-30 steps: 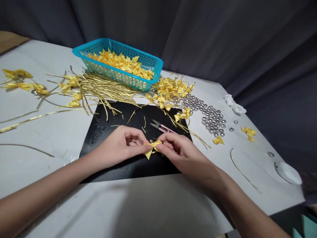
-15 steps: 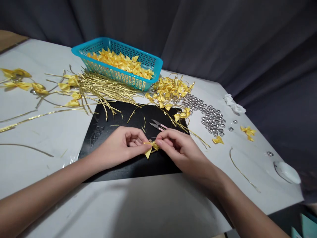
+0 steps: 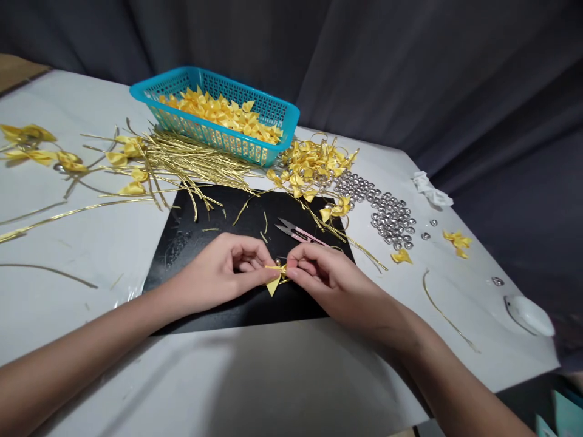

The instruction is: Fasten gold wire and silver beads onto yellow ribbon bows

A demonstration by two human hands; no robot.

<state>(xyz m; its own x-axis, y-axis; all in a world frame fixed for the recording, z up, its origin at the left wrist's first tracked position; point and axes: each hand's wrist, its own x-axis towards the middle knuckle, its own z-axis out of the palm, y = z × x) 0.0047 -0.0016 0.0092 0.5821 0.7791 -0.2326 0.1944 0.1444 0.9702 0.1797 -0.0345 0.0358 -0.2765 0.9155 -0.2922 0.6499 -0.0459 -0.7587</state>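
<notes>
Over the black mat (image 3: 273, 311), a small yellow ribbon bow (image 3: 272, 285) with gold cord sits between my two hands. My left hand (image 3: 237, 267) pinches its left side between thumb and fingertips. At the other side, my right hand (image 3: 323, 273) is closed in a pinch on the bow and cord. One pointed ribbon tail hangs down below the fingers, and a small shiny bead shows just above. The fingertips partly hide the bow's middle. Thread snips (image 3: 298, 232) with pink handles lie on the mat behind my right hand.
A blue basket (image 3: 214, 130) of yellow bows stands at the back. In front lie gold cords (image 3: 200, 159), a pile of finished-looking bows (image 3: 314, 161) and silver beads (image 3: 392, 218). Toward the right are a white mouse-shaped object (image 3: 531, 315) and crumpled white pieces (image 3: 432, 190).
My right hand has shifted slightly down, showing more of the snips' handles. The bow's tail hangs a little lower. Both hands keep their pinch.
</notes>
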